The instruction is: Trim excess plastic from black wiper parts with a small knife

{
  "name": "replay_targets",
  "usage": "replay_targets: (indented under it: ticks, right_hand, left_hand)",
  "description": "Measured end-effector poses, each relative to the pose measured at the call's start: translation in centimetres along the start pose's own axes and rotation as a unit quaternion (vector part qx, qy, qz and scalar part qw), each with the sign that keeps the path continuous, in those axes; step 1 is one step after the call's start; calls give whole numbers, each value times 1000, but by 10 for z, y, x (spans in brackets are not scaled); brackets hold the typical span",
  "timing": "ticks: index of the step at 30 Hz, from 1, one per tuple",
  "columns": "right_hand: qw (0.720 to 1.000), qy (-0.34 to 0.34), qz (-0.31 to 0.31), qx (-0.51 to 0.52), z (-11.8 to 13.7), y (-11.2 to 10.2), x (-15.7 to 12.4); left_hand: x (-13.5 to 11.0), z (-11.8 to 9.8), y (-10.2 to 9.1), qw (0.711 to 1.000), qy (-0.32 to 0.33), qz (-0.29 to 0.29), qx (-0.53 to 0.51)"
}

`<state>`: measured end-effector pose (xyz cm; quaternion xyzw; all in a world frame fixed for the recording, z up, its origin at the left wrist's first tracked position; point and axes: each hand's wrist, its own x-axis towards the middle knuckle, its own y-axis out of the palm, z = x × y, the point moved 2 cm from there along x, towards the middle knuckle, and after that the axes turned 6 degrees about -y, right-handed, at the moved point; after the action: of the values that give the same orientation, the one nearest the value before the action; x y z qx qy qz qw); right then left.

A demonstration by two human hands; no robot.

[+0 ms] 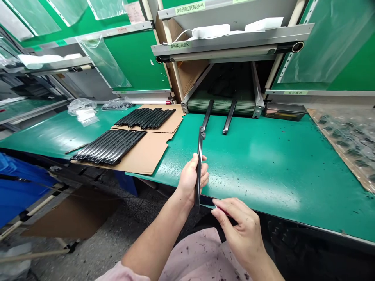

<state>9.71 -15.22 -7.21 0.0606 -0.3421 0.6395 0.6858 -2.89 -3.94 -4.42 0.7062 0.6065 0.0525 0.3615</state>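
My left hand point(195, 177) is wrapped round a long, glossy black plastic strip point(199, 150), held upright and slightly tilted over the table's front edge. A small lug juts from the strip near its upper end. Close to its lower end, my right hand point(238, 222) pinches a small red-handled tool point(221, 210); a thin blade-like tip seems to point toward the strip, but most of it is hidden by the fingers. Two similar black strips, a left one point(208, 113) and a right one point(230, 117), lean from the conveyor's end onto the green tabletop point(258, 164).
A conveyor belt point(221, 106) ends at the back of the table under a metal shelf point(234, 43). At left, rows of black strips point(109, 146) lie on cardboard point(152, 152). A dark plastic box point(284, 112) and a clear blister tray point(350, 136) stand at right.
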Motion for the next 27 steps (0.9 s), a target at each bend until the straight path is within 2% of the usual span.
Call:
replay_targets:
  ticks: [5, 13, 22, 27]
  right_hand:
    - [996, 17, 77, 48, 4, -3, 1]
    - [1000, 11, 2, 2, -2, -1, -1]
    - [1000, -4, -8, 1, 1, 4, 0]
    - [1000, -3, -9, 7, 4, 8, 2]
  left_hand:
    - [-1, -1, 2, 1000, -11, 16, -20]
    - [-1, -1, 1, 997, -39, 15, -58]
    - [1, 2, -3, 976, -94, 85, -175]
    - [1, 1, -5, 971, -98, 98, -194]
